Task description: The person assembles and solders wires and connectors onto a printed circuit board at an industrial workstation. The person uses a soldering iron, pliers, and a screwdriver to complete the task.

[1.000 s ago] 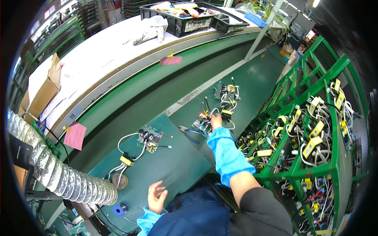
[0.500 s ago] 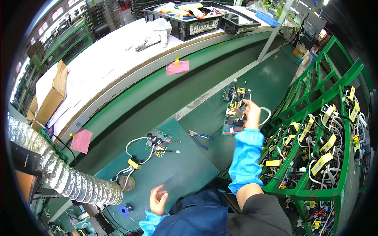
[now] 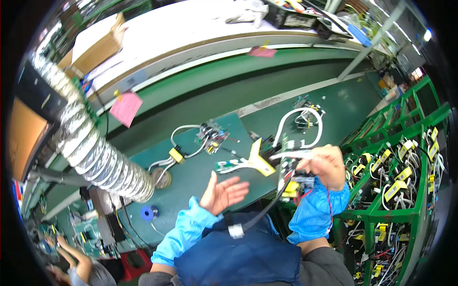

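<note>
My right hand (image 3: pixel 328 164) is closed on a circuit board (image 3: pixel 287 164) with white cables, lifted above the bench and close to me. From it hang a black lead with a white connector (image 3: pixel 235 231) and a cable with a yellow tag (image 3: pixel 260 159). My left hand (image 3: pixel 225 193) is open, palm up and fingers spread, to the left of that board, holding nothing. Beyond it, a second circuit board (image 3: pixel 212 137) lies on the green bench mat (image 3: pixel 193 183), its white cable joined to a yellow-wrapped part (image 3: pixel 176 155). Farther back lies another board (image 3: pixel 307 119).
A silver foil duct (image 3: pixel 98 152) comes down on the left, near a tape roll (image 3: pixel 162 178) and a blue spool (image 3: pixel 150 213). Green racks (image 3: pixel 415 214) full of boards stand at right. A white shelf (image 3: pixel 181 28) runs across the back. Another person (image 3: pixel 88 267) works at lower left.
My right hand has picked up a board from the far bench and drawn it toward me. My left hand has risen and opened wider. The view has shifted; the pliers no longer show.
</note>
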A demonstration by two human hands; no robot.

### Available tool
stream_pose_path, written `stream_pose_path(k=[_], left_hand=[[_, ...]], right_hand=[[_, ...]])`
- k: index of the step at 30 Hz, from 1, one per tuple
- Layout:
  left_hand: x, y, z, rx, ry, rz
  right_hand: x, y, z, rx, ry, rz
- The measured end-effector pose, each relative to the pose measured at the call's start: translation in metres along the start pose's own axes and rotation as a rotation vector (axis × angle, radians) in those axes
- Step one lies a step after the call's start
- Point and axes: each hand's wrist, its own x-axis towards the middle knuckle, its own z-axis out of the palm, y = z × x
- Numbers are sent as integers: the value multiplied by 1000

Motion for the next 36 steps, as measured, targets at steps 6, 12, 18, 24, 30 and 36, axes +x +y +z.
stream_pose_path(k=[6,12,18,24,30,36], left_hand=[[-25,18,-125,-525,317,678],[-80,-1,-145,-461,452,899],[-82,-28,-202,-431,687,945],[-111,-47,-238,-360,814,873],[-155,-13,-253,-644,891,1070],[-162,-10,-225,-590,931,946]], right_hand=[[24,61,53,-141,-528,46],[23,164,92,-477,-585,79],[-2,264,122,-664,-509,39],[-1,240,84,-883,-259,326],[-19,283,113,-1154,-215,-78],[9,270,102,-1101,-362,271]])
